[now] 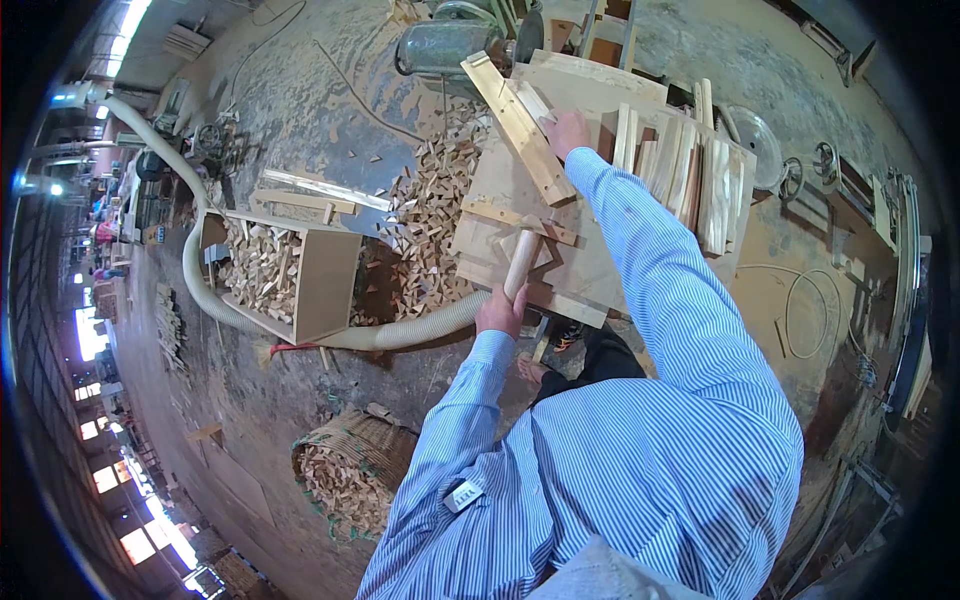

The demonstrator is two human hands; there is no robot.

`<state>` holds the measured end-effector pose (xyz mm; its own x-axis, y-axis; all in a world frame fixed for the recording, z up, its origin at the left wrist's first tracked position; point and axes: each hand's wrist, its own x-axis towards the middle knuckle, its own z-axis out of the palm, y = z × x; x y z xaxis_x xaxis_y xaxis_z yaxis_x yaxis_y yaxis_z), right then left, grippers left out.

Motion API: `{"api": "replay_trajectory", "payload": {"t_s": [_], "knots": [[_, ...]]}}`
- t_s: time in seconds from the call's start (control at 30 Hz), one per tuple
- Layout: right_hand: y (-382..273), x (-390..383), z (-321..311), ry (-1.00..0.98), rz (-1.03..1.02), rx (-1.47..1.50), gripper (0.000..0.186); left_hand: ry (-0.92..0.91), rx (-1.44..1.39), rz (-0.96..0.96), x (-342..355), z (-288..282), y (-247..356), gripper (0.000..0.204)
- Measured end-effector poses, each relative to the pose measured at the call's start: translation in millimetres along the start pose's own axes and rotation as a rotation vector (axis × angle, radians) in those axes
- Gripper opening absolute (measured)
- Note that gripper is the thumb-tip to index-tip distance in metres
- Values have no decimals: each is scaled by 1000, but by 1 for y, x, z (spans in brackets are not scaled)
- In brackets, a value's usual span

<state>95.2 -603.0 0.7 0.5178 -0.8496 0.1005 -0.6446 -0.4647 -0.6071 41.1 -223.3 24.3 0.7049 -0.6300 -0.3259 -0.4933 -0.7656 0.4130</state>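
Note:
My left hand (500,311) is closed around a round wooden handle (521,262) at the near edge of a wooden worktable (490,170). The handle's far end meets a flat drilled wooden bar (500,213). Farther off, my right hand (567,133) is curled at the end of a short pale wood piece (531,99); its fingertips are partly hidden. That piece lies along a thick yellowish guide board (518,128), set at a slant across the table. Just right of my right forearm, several long wooden strips (690,175) are stacked on the tabletop.
A green motor (437,47) stands beyond the table. Small offcuts (430,220) heap on the floor to its left. A wooden box (330,285) and a wicker basket (335,440) hold more offcuts. A ribbed hose (430,320) runs under the table.

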Motion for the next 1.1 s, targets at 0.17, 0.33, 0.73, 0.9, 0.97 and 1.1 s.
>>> {"api": "replay_trajectory", "payload": {"t_s": [0.17, 0.33, 0.73, 0.9, 0.97, 1.1], "knots": [[-18, -1, 16, 66, -30, 54, 37, -80, -23, -60, -21, -6, -13, 54], [-31, 9, 22, 31, -12, 51, 40, -79, -7, -62, -28, -6, -20, 56], [-23, 53, 28, 22, -26, 48, 27, -57, -39, -53, -1, -2, -4, 55], [-10, 86, 27, 40, -69, 47, 32, -86, -57, -69, 25, -1, 16, 56], [-5, 96, 28, 10, -56, 34, 31, -83, -60, -58, 33, -1, 22, 57], [-3, 117, 23, 29, -37, 28, 30, -55, -50, -57, 48, 2, 36, 57]]}}
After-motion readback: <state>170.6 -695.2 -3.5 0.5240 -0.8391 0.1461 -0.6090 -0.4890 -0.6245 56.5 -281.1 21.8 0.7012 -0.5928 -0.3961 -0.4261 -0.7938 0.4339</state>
